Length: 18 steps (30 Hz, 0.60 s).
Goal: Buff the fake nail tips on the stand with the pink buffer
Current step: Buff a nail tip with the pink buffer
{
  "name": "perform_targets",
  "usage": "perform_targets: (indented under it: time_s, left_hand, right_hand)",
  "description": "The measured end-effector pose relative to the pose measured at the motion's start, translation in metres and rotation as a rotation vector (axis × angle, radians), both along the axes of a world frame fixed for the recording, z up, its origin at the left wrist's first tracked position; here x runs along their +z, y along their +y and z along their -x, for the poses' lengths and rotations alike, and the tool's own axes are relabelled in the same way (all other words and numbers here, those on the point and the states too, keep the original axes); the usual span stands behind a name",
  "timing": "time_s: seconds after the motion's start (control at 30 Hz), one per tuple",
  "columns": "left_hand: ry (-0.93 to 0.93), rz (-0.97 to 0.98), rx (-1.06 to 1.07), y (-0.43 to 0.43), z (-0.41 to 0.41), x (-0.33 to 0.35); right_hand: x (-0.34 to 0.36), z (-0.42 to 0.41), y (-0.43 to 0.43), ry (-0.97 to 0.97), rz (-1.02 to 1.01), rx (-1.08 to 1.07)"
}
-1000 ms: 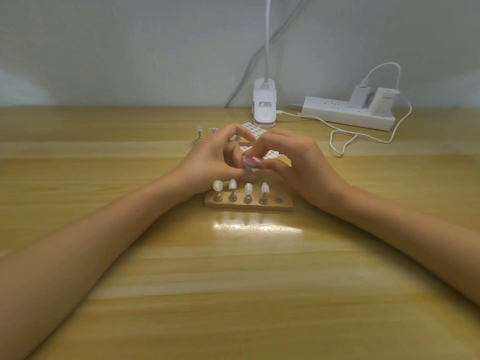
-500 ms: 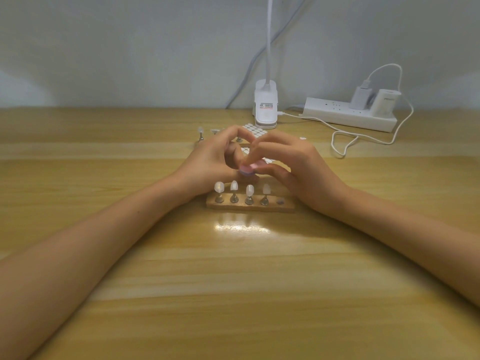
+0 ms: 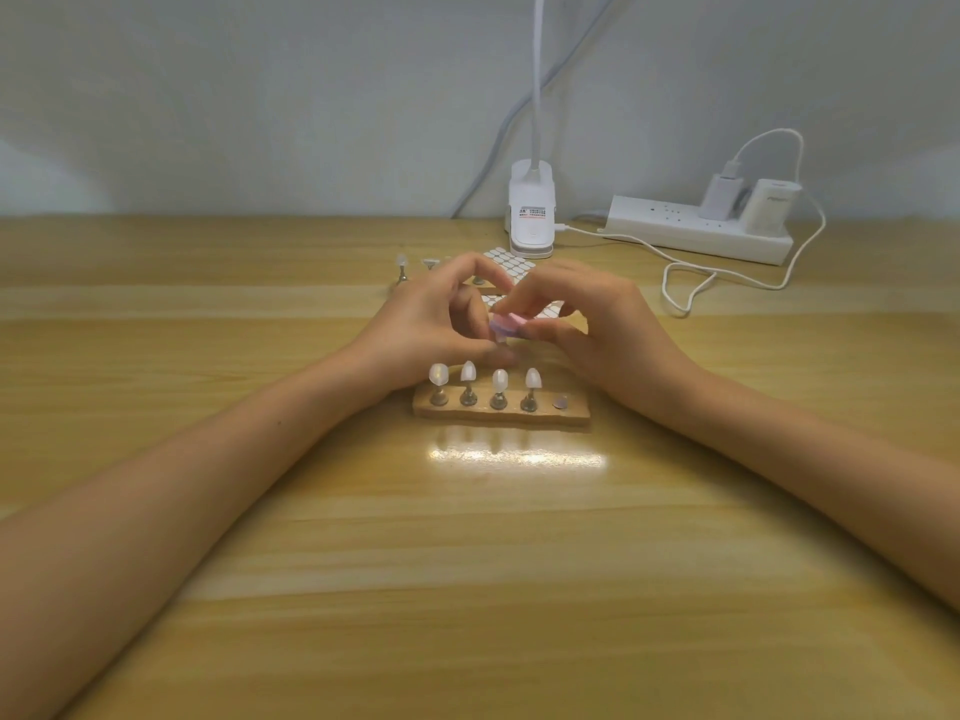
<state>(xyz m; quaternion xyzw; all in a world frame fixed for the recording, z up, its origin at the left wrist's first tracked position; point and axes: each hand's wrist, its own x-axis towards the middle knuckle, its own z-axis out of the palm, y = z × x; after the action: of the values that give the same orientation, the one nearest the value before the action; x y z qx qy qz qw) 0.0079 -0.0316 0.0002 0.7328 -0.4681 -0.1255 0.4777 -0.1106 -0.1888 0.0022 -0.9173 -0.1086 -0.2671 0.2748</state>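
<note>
At the fingertips, just behind the stand (image 3: 501,415), the right hand (image 3: 597,324) clamps thumb and forefinger on the pink buffer (image 3: 506,324), which is held off the desk (image 3: 467,563) with its near end against the left hand's pinch. The left hand (image 3: 431,324) has thumb and fingers curled together on a small item hidden beneath the buffer; it is judged to be a lifted peg, since the fifth seat (image 3: 560,402) of the stand is bare. Hazards: both wrists lie close behind the four mounted nail tips (image 3: 468,371), so a wide stroke or a dropped heel of the hand could knock them over. A narrow pinch could also let the peg twist or slip under the buffer's pressure. The buffer is a short pink block with a lilac face. The mounted tips are pale, glossy and translucent, upright on metal pegs in one row. Further out stand spare pegs (image 3: 401,267), a dotted sticker sheet (image 3: 511,265), a lamp clip (image 3: 531,220) and a power strip (image 3: 696,233).
</note>
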Motion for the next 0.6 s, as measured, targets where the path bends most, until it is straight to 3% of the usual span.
perform_targets:
  time_s: [0.6]
  left_hand:
    - [-0.011, -0.021, 0.02, 0.0013, 0.003, 0.0033]
  right_hand:
    - [-0.0019, -0.001, 0.0006, -0.034, -0.016, 0.018]
